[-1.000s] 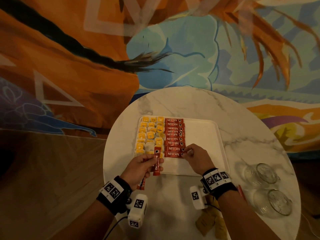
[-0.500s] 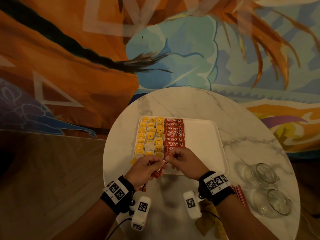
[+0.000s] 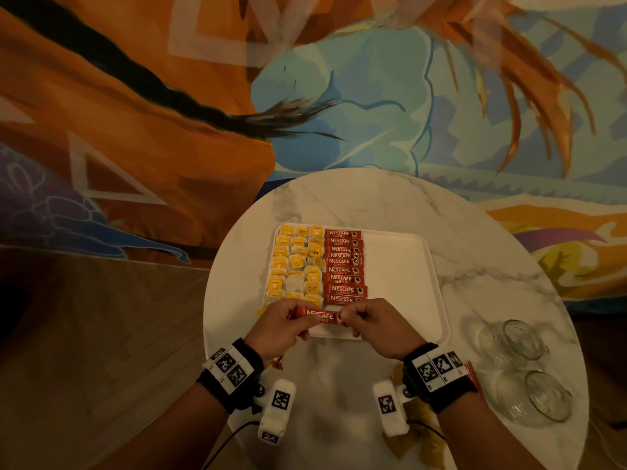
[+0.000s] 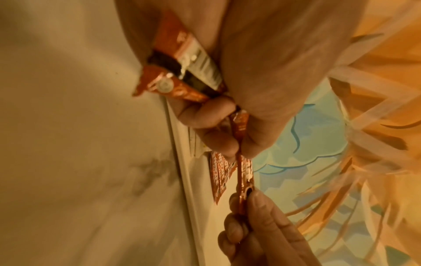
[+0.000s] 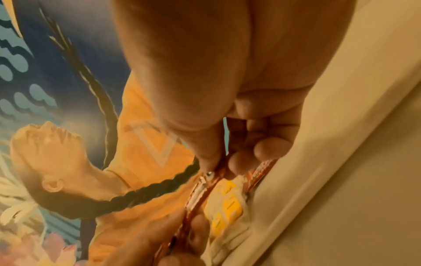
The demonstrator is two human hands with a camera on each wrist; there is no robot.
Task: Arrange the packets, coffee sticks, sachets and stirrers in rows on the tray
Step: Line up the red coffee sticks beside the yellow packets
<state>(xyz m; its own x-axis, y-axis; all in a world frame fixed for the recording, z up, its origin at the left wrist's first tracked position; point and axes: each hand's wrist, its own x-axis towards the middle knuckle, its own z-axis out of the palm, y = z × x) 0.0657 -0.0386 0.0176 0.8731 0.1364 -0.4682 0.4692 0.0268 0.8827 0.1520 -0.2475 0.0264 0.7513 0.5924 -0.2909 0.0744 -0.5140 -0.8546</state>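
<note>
Red foil marks the item in hand: in the head view a coffee stick is stretched level between both hands at lower centre of the frame, just above the near edge of the white tray. The left hand pinches its left end; the right hand pinches its right end. Holding both ends probably keeps the stick parallel to the column of coffee sticks already laid at centre, so that it can drop in as the next row below them. Yellow packets fill the tray's left part; the tray's right part is bare. Two glasses stand at lower right on the marble table. Brown sachets lie at the bottom edge, off the tray, evidently not yet placed.

Left wrist view: the left hand grips the stick between thumb and curled fingers at centre, and spare sticks are tucked into the palm at upper centre, likely as stock for later rows. The right hand enters from the bottom, nipping the far end.

Right wrist view: the right hand fills the upper centre, thumb and fingertips closed narrowly on the stick. Below it lie yellow packets against the tray rim.
</note>
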